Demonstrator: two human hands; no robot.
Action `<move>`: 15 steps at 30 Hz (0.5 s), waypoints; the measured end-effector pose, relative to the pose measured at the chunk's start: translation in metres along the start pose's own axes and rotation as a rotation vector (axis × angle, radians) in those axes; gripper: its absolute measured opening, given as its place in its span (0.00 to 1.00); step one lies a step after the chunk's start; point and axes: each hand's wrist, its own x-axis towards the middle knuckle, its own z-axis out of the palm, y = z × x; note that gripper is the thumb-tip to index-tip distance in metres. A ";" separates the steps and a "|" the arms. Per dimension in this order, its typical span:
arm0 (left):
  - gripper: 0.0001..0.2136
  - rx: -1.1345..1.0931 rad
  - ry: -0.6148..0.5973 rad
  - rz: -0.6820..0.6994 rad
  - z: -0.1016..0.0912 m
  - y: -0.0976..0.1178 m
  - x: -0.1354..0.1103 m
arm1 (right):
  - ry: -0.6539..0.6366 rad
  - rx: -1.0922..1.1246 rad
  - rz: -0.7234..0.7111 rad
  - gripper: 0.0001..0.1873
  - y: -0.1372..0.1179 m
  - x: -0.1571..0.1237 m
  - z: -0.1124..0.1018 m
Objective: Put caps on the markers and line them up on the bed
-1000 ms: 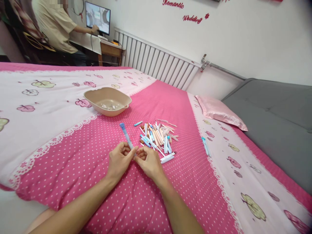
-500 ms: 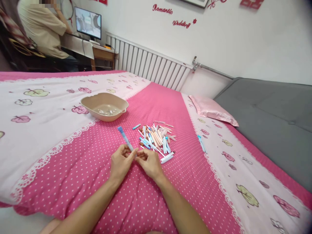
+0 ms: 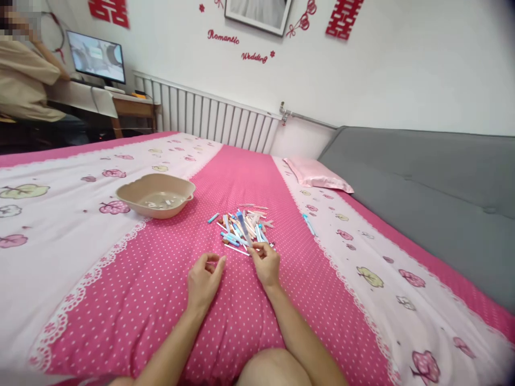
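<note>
The right hand pinches the near end of a blue-capped pen between thumb and fingertips. The pen slants away from the grip over the pile of pens. Just left of the grip, the left hand rests curled; whether it holds anything cannot be told. A beige bowl sits farther left.

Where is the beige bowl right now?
Head view: the beige bowl sits on the bedspread, left of the pen pile and beyond the left hand.

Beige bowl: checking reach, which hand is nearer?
Left. The left hand is nearer the camera, right of the beige bowl; the right hand, holding a pen, is farther right.
</note>
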 end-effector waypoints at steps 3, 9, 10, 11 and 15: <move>0.14 0.032 0.003 0.076 -0.008 -0.001 -0.015 | 0.037 -0.029 0.020 0.15 -0.001 -0.001 0.002; 0.10 0.070 0.064 0.245 -0.022 -0.011 -0.052 | 0.155 -0.046 0.104 0.16 0.000 0.002 -0.003; 0.10 0.096 0.077 0.292 -0.023 -0.013 -0.059 | 0.178 -0.045 0.120 0.16 0.001 0.002 -0.006; 0.09 0.127 0.076 0.349 -0.024 -0.015 -0.066 | 0.201 -0.043 0.135 0.15 0.003 0.001 -0.008; 0.10 0.292 0.059 0.526 -0.021 -0.026 -0.089 | 0.285 -0.026 0.199 0.15 0.015 0.002 -0.019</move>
